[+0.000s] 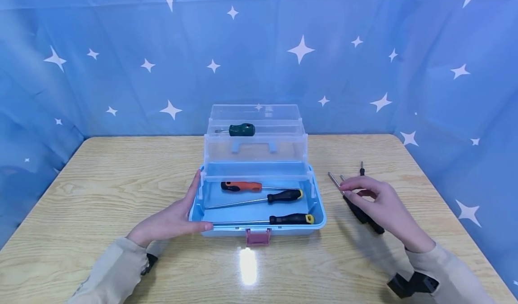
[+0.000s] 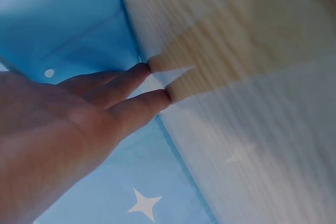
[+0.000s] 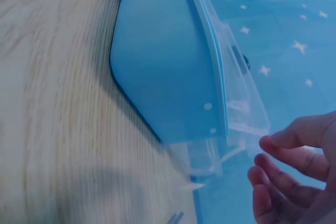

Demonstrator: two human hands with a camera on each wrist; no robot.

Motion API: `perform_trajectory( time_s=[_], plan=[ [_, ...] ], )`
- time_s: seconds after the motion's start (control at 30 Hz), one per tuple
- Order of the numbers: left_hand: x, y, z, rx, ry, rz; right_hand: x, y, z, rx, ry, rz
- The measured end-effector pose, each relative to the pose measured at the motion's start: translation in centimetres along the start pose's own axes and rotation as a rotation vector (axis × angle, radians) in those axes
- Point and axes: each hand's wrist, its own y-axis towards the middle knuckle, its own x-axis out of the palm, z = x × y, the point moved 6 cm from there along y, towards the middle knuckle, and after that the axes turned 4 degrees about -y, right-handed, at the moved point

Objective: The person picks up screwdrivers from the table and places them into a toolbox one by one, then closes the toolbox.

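"Head view: where's the toolbox (image 1: 226, 233), and how does the left hand (image 1: 171, 221) lie?"

"It stands open mid-surface (image 1: 121, 182). That hand touches it between eight and nine o'clock, fingers straight, thumb spread wide to the front rim."

"Right hand (image 1: 376, 200)?"

"Three o'clock from the toolbox, by the loose screwdrivers (image 1: 357, 210). Its fingers bend loosely, a small gap before the thumb; the right wrist view shows them holding nothing."

"And inside?"

"An orange screwdriver (image 1: 244, 186), handle towards eleven; two black-and-yellow screwdrivers (image 1: 289, 219), handles around three and four. At twelve, a green screwdriver (image 1: 242, 129) shows in the clear trays (image 1: 289, 144)."
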Motion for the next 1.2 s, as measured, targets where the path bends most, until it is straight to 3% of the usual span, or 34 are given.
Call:
perform_trajectory(
  time_s=[0.53,0.77,1.2],
  plan=[
    [0.0,-0.2,0.2,-0.012,0.015,0.000,-1.2,-2.2,3.4,0.134,-0.050,0.005],
    [0.0,-0.1,0.1,-0.018,0.018,0.002,-1.8,-2.8,4.3,0.146,-0.078,0.028],
    [0.1,-0.1,0.2,-0.020,0.009,-0.004,-1.3,-3.4,6.1,0.236,-0.047,-0.016]
  ],
)
